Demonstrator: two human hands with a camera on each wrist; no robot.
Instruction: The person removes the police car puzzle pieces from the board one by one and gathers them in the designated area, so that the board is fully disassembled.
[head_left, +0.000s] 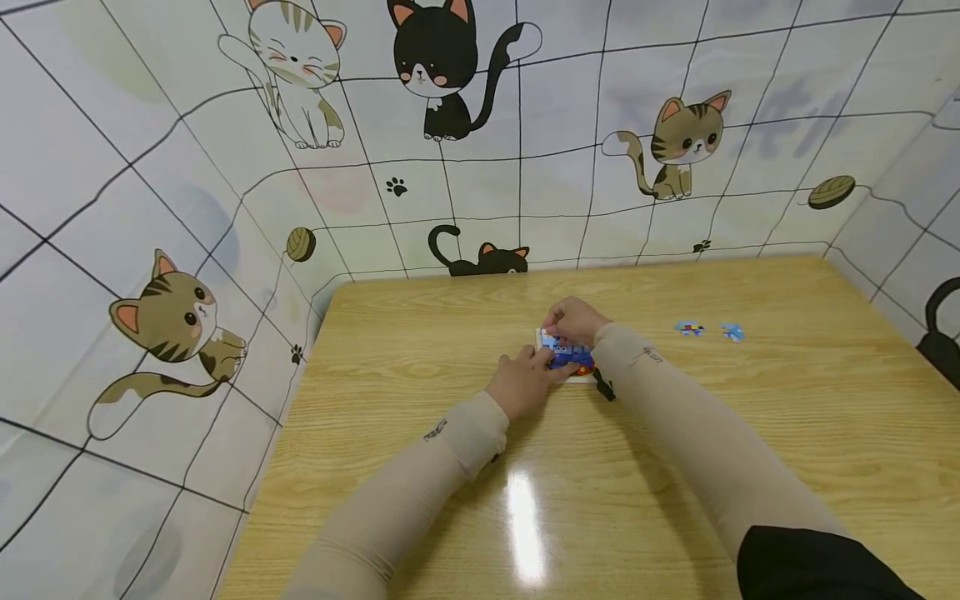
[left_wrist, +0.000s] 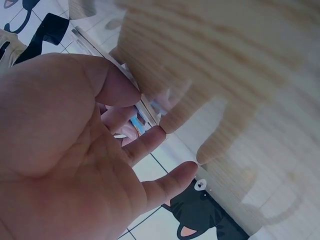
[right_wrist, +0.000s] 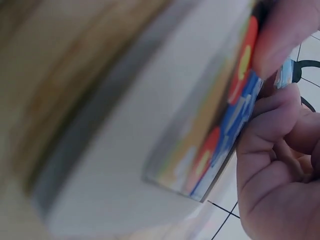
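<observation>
A small jigsaw puzzle (head_left: 567,358) in a white-edged tray lies on the table, its picture showing a blue vehicle with red and yellow wheels. My left hand (head_left: 522,383) rests on its left and near side with fingers spread. In the left wrist view, the fingertips (left_wrist: 186,172) touch down at the tabletop. Over the puzzle's far left part is my right hand (head_left: 576,321). Its thumb and finger pinch a light-blue puzzle piece (right_wrist: 284,74), seen edge-on in the right wrist view. The right hand and sleeve hide part of the picture.
Two loose puzzle pieces (head_left: 689,327) lie on the wooden table (head_left: 420,333) to the right of the puzzle. A wall (head_left: 562,192) with cat drawings borders the table's far edge. A black curved object (head_left: 941,333) stands at the right edge of view.
</observation>
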